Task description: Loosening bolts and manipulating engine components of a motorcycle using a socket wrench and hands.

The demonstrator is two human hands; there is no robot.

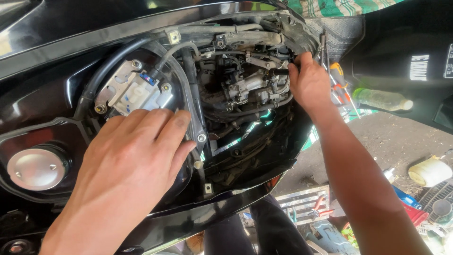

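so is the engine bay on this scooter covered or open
Open: the scooter body has no cover here, so the engine parts and hoses lie bare between both hands.

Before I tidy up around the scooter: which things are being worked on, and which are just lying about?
In hand:
left hand resting on the frame by the white unit
right hand at the engine parts

Lying about:
screwdrivers
green bottle
white container
tool tray
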